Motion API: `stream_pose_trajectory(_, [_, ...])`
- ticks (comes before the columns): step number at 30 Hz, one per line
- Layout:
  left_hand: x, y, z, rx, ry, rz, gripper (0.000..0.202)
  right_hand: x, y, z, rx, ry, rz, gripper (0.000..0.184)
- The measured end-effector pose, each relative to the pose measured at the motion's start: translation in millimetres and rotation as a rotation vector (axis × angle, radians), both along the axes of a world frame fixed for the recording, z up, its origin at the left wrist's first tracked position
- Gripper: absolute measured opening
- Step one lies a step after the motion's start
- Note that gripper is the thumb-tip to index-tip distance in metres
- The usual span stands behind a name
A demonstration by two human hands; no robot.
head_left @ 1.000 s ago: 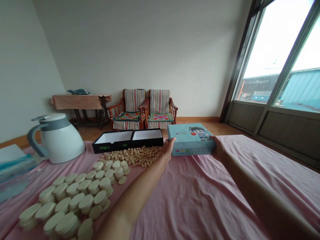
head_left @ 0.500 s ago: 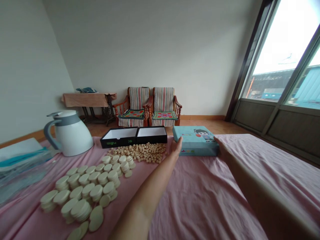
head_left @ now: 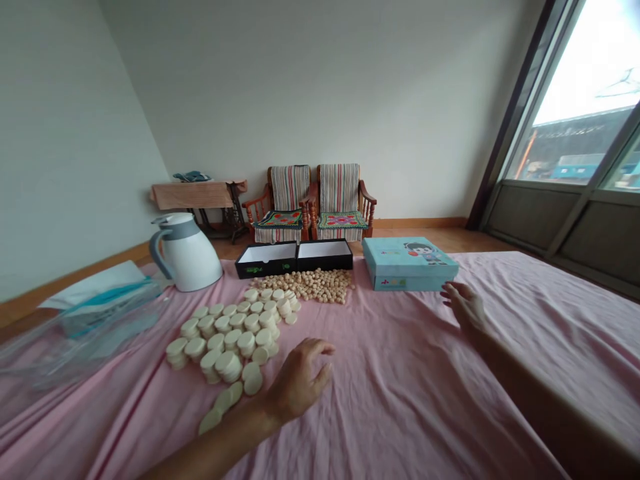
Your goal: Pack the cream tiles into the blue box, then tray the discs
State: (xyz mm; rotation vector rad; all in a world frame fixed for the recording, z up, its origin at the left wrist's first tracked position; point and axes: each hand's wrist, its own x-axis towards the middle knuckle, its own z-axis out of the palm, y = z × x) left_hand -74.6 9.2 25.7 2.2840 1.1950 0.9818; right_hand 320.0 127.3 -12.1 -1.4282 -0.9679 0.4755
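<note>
My left hand (head_left: 301, 380) is over the pink cloth, fingers curved and apart, with nothing between them. Just left of it are stacks of pale round discs (head_left: 227, 365), some lying loose at the near end. My right hand (head_left: 463, 305) is near the front right corner of a light blue box (head_left: 410, 267), fingers spread and empty; whether a fingertip touches the box I cannot tell. That box has its lid on, with a cartoon figure printed on top. A heap of small round wooden beads (head_left: 315, 285) lies between the discs and two open black boxes.
The two black boxes (head_left: 325, 262) with white insides stand at the back edge. A white and grey jug (head_left: 193, 260) and clear plastic packaging (head_left: 100, 327) are on the left. Beyond the pink cloth (head_left: 390, 373) stand two wooden armchairs (head_left: 343, 200).
Both hands have let go of the light blue box. My left hand has drawn back toward me and left; my right hand has moved slightly away. The view has shifted left.
</note>
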Motion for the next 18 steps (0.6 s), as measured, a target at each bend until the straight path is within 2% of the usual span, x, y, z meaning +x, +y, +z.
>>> stream_pose_trajectory(3, [-28,-8,-3.3,0.125,0.071,0.074,0.027,-51,-2,0.4,0.014,-0.102,0.122,0.04])
stream_pose_trajectory(5, [-41,-5,-3.6,0.196,0.069,0.129,0.027,-92,-1,1.0,0.045,-0.264,0.235,0.036])
stream_pose_trajectory(6, [-46,-3,-3.5,0.224,0.056,0.152,0.027,-113,0,1.1,0.055,-0.384,0.304,0.033])
stream_pose_trajectory(8, [-53,0,-3.4,0.267,0.03,0.178,0.028,-153,2,1.7,0.075,-0.461,0.395,0.025])
stream_pose_trajectory(11, [-58,2,-4.9,0.284,0.033,0.154,0.028,-201,5,5.9,0.126,-0.615,0.5,0.02])
stream_pose_trajectory(15, [-57,-3,-7.1,0.243,0.046,0.108,0.025,-239,21,19.6,0.022,-1.046,0.453,0.026])
stream_pose_trajectory(18, [-55,-7,-6.8,0.232,0.04,0.076,0.026,-253,46,30.2,-0.069,-1.125,0.39,0.031])
